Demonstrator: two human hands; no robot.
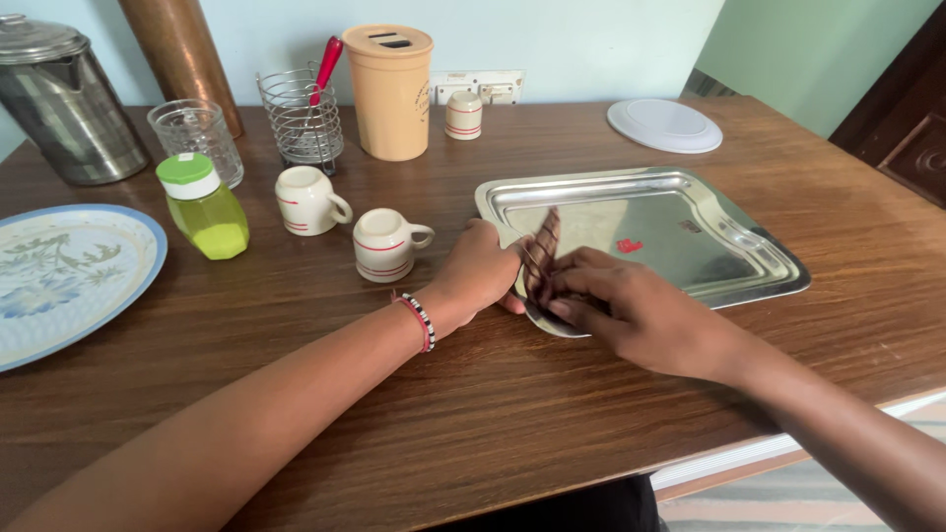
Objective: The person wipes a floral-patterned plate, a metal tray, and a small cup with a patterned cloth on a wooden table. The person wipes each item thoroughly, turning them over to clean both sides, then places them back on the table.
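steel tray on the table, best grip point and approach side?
Probably the raised rim at the near-left corner of the steel tray. It lies flat, so only the rim offers a pinch. Come from the table's front edge, where left hand and right hand already rest.

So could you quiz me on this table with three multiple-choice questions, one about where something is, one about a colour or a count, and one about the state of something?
1. Where do both hands rest?
A. On the blue-rimmed plate
B. On the near left corner of the steel tray
C. On the white lid

2. What colour is the cap of the squeeze bottle?
A. Green
B. Red
C. Black

3. How do the two small cups near the tray stand?
A. Upright and full
B. Stacked
C. Upside down

Answers:
1 B: the left hand and right hand both touch the steel tray at that corner.
2 A: the squeeze bottle of yellow-green liquid has a green cap.
3 C: the two cups sit apart, each mouth down.
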